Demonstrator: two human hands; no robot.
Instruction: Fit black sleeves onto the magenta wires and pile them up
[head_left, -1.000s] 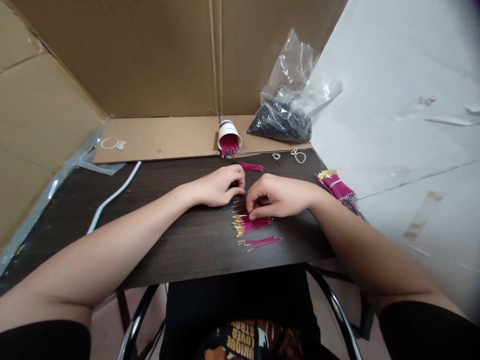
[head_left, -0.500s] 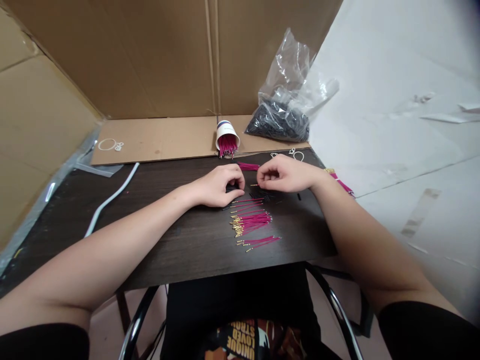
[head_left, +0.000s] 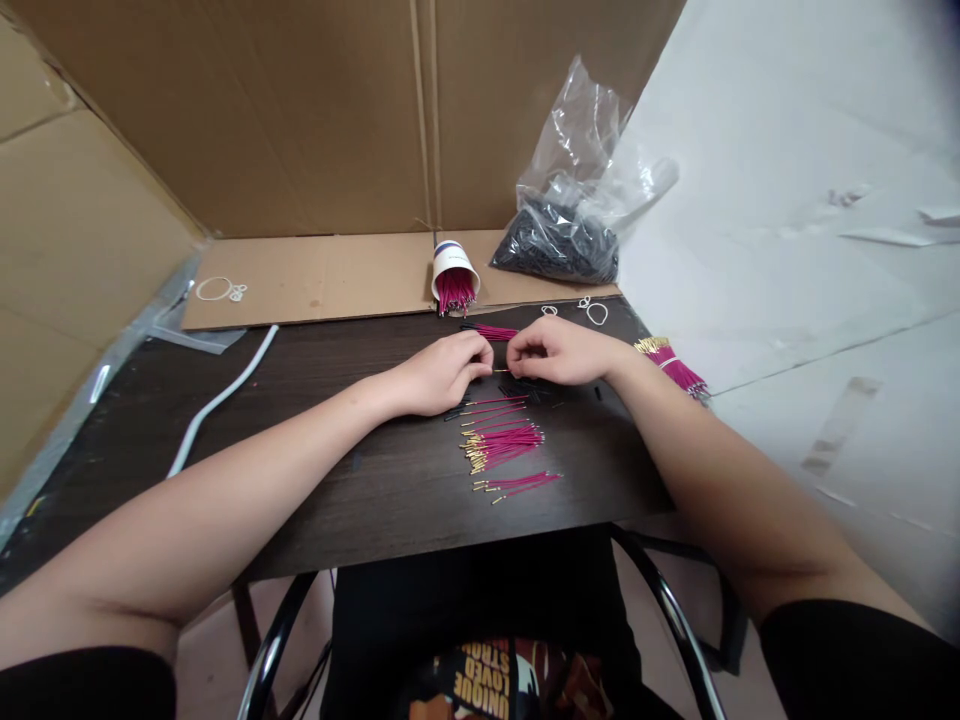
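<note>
My left hand (head_left: 442, 372) and my right hand (head_left: 559, 350) meet fingertip to fingertip over the dark table (head_left: 337, 470). Both are pinched closed; a thin gold-tipped wire shows between them, held by the right hand. What the left fingers pinch is too small to name. Just below the hands lies a loose pile of magenta wires with gold tips (head_left: 501, 442), and a smaller group of wires (head_left: 519, 485) nearer me. Small black sleeves (head_left: 536, 392) are scattered under the right hand.
A tipped paper cup (head_left: 453, 272) full of magenta wires lies on the cardboard sheet (head_left: 330, 275). A clear bag of black parts (head_left: 559, 245) sits at the back right. A tied wire bundle (head_left: 671, 365) rests at the table's right edge. White tubing (head_left: 221, 397) lies left.
My right hand lifted off the wire pile, went up toward the back, then came left until its fingertips met those of the left hand. The left hand barely shifted.
</note>
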